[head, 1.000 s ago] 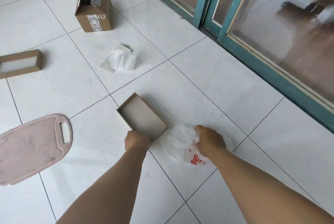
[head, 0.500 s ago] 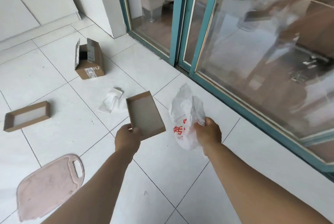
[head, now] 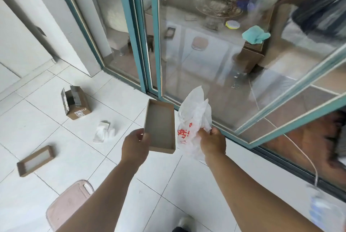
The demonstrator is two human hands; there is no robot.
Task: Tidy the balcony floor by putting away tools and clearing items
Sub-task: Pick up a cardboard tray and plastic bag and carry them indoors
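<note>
The left hand grips a shallow cardboard tray by its near corner, held above the floor, nothing inside it. The right hand clutches a crumpled white plastic bag with red print; its contents cannot be told. An open carton and another tray lie on the tiles.

brown box tray | white bag, red print | pink board | teal door frame
</note>
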